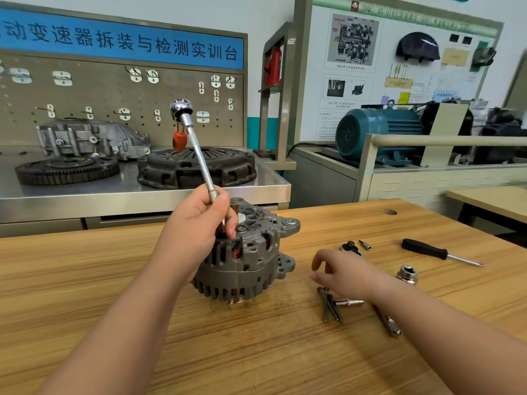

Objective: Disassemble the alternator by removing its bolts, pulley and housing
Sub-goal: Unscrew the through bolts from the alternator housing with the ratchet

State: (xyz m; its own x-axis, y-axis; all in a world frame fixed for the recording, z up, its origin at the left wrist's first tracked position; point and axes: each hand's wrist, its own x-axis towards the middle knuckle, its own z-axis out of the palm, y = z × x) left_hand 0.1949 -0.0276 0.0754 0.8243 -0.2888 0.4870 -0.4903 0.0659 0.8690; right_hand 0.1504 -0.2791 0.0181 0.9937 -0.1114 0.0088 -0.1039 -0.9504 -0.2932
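Alternator [248, 258]: stands on my wooden table [256, 352].
Left hand [196, 223]: my fingers grip the wrench [199, 155] atop it.
Right hand [342, 269]: fingers loosely curled, holding nothing, above loose bolts [330, 306].

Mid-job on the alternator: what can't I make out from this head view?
Head view: the wrench tip and what it sits on, hidden by the left hand on the alternator.
Head view: whether the right hand pinches anything, hidden by its own curled fingers.
Head view: alternator's underside, hidden against the table.
Head view: metal tool, mostly covered by the right forearm.
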